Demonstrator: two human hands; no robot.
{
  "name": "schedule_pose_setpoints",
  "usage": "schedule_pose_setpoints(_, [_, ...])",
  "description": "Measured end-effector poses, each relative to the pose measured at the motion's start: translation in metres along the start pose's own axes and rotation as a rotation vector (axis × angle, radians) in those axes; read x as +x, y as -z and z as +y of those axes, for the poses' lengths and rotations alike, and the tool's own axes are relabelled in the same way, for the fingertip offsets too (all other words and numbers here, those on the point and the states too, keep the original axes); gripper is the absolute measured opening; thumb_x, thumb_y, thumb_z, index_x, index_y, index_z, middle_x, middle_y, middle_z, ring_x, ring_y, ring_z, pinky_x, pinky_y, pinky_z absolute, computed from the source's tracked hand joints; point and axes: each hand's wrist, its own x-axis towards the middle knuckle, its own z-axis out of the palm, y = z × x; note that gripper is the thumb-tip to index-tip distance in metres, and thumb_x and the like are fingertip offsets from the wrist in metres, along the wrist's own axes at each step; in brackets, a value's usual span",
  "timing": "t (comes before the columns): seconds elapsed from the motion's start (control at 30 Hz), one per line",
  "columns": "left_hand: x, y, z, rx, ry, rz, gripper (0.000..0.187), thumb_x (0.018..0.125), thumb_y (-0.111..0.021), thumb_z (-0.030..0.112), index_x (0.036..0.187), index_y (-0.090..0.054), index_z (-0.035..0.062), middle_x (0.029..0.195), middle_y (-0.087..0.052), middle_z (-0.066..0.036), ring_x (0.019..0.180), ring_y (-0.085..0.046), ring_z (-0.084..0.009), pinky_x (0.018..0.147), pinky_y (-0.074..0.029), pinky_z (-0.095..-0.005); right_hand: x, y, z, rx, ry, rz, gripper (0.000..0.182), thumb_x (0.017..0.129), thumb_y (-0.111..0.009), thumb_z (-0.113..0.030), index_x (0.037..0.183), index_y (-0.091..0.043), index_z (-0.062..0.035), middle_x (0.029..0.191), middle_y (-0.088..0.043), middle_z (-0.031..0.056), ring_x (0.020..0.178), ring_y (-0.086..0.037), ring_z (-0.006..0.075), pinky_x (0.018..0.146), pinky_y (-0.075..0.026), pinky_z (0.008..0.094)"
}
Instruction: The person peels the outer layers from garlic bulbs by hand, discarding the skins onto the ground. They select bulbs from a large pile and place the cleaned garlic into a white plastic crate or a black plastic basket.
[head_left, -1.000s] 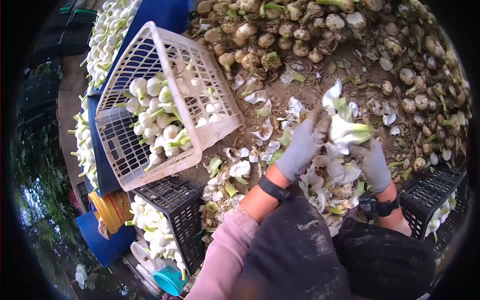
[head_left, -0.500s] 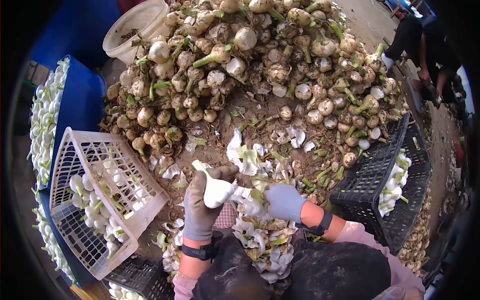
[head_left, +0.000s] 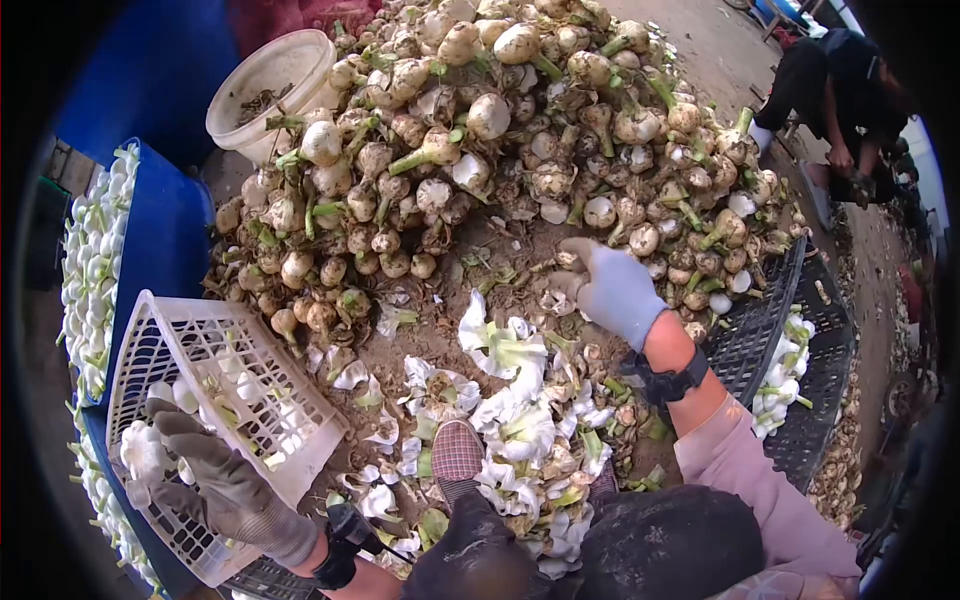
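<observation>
Left hand [head_left: 215,485], grey glove, sits over the white plastic basket [head_left: 255,365] at lower left, fingers loosely spread, palm down. A peeled white bulb [head_left: 143,452] lies just beside the fingertips inside the basket; cannot tell whether the glove touches it. Nothing gripped.

Right hand [head_left: 612,288], lighter grey glove, is stretched out to the near edge of the pile of unpeeled bulbs [head_left: 500,140]. Fingers curl down onto a dirty bulb [head_left: 568,288] at the pile's foot; whether the grip is closed cannot be told. Black wrist strap [head_left: 668,382] and pink sleeve [head_left: 745,480] behind it.

Between the hands: a litter of white-green peelings [head_left: 505,420] on bare soil, right in front of the person's dark-clad knees [head_left: 560,545].

Basket is tilted, leaning on a blue tub [head_left: 165,235] whose rim is lined with more peeled bulbs [head_left: 90,270]. White bucket [head_left: 265,85] stands at the pile's far left edge. Black crate [head_left: 800,350] at right, holding some cleaned bulbs with green stalks, just beside the right forearm.

Another person [head_left: 850,90] in dark clothes crouches at upper right, well apart from the pile's far side.
</observation>
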Motion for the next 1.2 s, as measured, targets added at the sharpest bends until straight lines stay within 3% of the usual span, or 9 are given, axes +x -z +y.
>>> schedule_pose_setpoints(0.13, [0.005, 0.043, -0.039, 0.512, 0.103, 0.108, 0.04, 0.101, -0.041, 0.018, 0.138, -0.042, 0.0016, 0.134, -0.052, -0.017, 0.117, -0.055, -0.0318, 0.097, -0.048, -0.0393, 0.118, -0.003, 0.041, 0.167, -0.199, 0.473, 0.048, 0.089, -0.06, -0.038, 0.114, -0.061, 0.0029, 0.1, -0.067, 0.0239, 0.096, -0.064, 0.0384, 0.081, -0.05, 0.0409])
schedule_pose_setpoints(0.27, [0.006, 0.093, -0.105, 1.392, 0.524, 0.257, 0.041, 0.096, -0.053, 0.012, 0.134, -0.045, 0.001, 0.128, -0.055, -0.013, 0.107, -0.059, -0.0199, 0.092, -0.049, -0.0329, 0.161, -0.021, 0.052, 0.256, -0.262, 0.087, 0.039, 0.085, -0.067, -0.028, 0.107, -0.065, 0.0036, 0.1, -0.067, 0.0245, 0.091, -0.065, 0.0382, 0.08, -0.05, 0.0394])
schedule_pose_setpoints(0.4, [-0.001, 0.156, -0.138, 1.964, 0.389, -0.158, 0.078, 0.075, -0.076, 0.01, 0.141, -0.036, 0.0009, 0.14, -0.043, -0.015, 0.123, -0.048, -0.0242, 0.101, -0.042, -0.0365, 0.059, -0.036, 0.005, 0.59, -0.021, 0.003, 0.041, 0.084, -0.07, -0.033, 0.102, -0.066, 0.0041, 0.1, -0.068, 0.0214, 0.093, -0.066, 0.0292, 0.084, -0.05, 0.0348])
schedule_pose_setpoints(0.53, [-0.017, 0.175, -0.144, 1.811, 0.496, -0.169, 0.076, 0.061, -0.081, 0.01, 0.13, -0.048, 0.0045, 0.126, -0.052, -0.018, 0.115, -0.053, -0.0324, 0.1, -0.042, -0.0382, -0.017, -0.07, -0.024, 0.938, -0.001, -0.295, 0.029, 0.095, -0.06, -0.019, 0.113, -0.06, 0.0027, 0.109, -0.066, 0.0097, 0.098, -0.056, 0.0085, 0.088, -0.047, 0.0287])
schedule_pose_setpoints(0.67, [-0.044, 0.141, -0.137, 2.206, 0.484, -0.368, 0.069, 0.064, -0.083, 0.008, 0.125, -0.052, 0.0043, 0.12, -0.053, -0.018, 0.106, -0.06, -0.0299, 0.091, -0.049, -0.0361, -0.034, -0.051, -0.032, 0.854, -0.313, -0.564, 0.042, 0.094, -0.059, -0.036, 0.098, -0.064, 0.0055, 0.082, -0.069, 0.0138, 0.075, -0.063, 0.0184, 0.069, -0.05, 0.0342])
schedule_pose_setpoints(0.7, [-0.05, 0.143, -0.137, 2.259, 0.442, -0.408, 0.07, 0.061, -0.083, 0.008, 0.124, -0.053, 0.0069, 0.114, -0.053, -0.02, 0.1, -0.061, -0.0346, 0.086, -0.051, -0.039, -0.043, -0.074, -0.028, 0.795, -0.165, -0.417, 0.042, 0.094, -0.058, -0.039, 0.093, -0.063, 0.0024, 0.07, -0.06, 0.0033, 0.061, -0.054, 0.0089, 0.054, -0.044, 0.0268])
schedule_pose_setpoints(1.0, [-0.06, 0.146, -0.132, 2.353, 0.304, -0.595, 0.061, 0.061, -0.079, 0.006, 0.117, -0.054, 0.0059, 0.113, -0.053, -0.018, 0.104, -0.055, -0.0373, 0.087, -0.049, -0.0403, -0.075, -0.071, -0.045, 0.986, -0.269, -0.445, 0.038, 0.094, -0.054, -0.027, 0.086, -0.062, 0.0098, 0.066, -0.062, 0.0164, 0.06, -0.062, 0.0211, 0.055, -0.046, 0.0368])
schedule_pose_setpoints(1.13, [-0.06, 0.151, -0.118, 2.211, 0.45, -0.482, 0.068, 0.062, -0.079, 0.006, 0.124, -0.051, 0.008, 0.115, -0.054, -0.016, 0.101, -0.059, -0.031, 0.086, -0.049, -0.0355, -0.084, -0.068, -0.048, 1.285, -0.465, -0.44, 0.032, 0.09, -0.058, -0.021, 0.081, -0.061, 0.0093, 0.063, -0.059, 0.0163, 0.058, -0.06, 0.0191, 0.055, -0.047, 0.0359])
schedule_pose_setpoints(1.2, [-0.062, 0.152, -0.115, 1.697, 0.606, -0.025, 0.083, 0.059, -0.08, 0.003, 0.134, -0.045, 0.0114, 0.115, -0.055, -0.014, 0.1, -0.06, -0.0264, 0.085, -0.051, -0.0356, -0.082, -0.097, -0.028, 0.956, -0.101, -0.268, 0.026, 0.086, -0.059, -0.019, 0.087, -0.06, 0.0076, 0.067, -0.06, 0.0183, 0.06, -0.062, 0.0233, 0.057, -0.049, 0.0383])
